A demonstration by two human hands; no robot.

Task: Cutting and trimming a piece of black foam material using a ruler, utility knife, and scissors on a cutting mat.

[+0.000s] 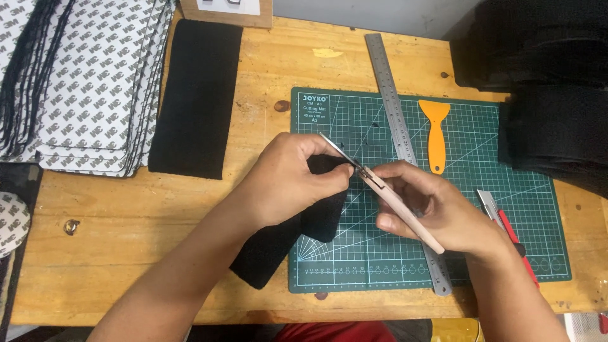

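The dark heap of black material [544, 82] at the upper right is cut off by the frame edge and too dim to sort into separate pieces, and the stack of printed backing sheets [95, 82] at the upper left likewise runs out of view. At centre, the left hand [288, 180] is curled nearly closed, its fingertips pinching the metal blade end of a slim knife [386, 193] while it lies on a black fabric strip [297, 231] that trails toward the lower middle; how much of the strip sits under the palm is hidden. The right hand [437, 212] is closed round the knife's pale pinkish handle, just right of centre. Beneath them lies a green cutting mat [519, 253] on a wooden table [126, 234]. A second black strip [196, 98] lies flat at upper left of centre. On the mat are a long steel ruler [396, 107], an orange scraper [435, 136] and, at lower right, a red utility cutter [503, 221].
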